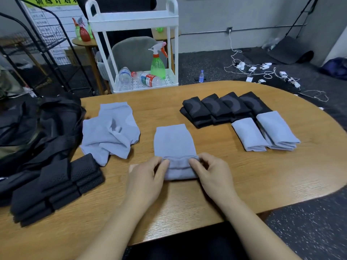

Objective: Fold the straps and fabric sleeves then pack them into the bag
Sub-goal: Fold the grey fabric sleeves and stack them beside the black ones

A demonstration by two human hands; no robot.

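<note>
A light blue fabric sleeve (173, 141) lies flat at the table's middle, its near end turned over into a fold. My left hand (148, 175) pinches the fold's left side and my right hand (212, 171) pinches its right side. Left of it sits a loose pile of unfolded blue sleeves (110, 132). Two folded blue sleeves (262, 132) and a row of folded black sleeves (221, 107) lie at the right. Folded black mesh straps (56, 186) are stacked at the near left, beside the black bag (37, 128) on the table's left end.
The wooden table (244, 175) has a rounded right end and bare wood near me. Behind it stand a white cart (131, 21) with a green spray bottle (157, 64) and water bottles, a grey chair, and black wire racks. Chargers and cables lie on the floor.
</note>
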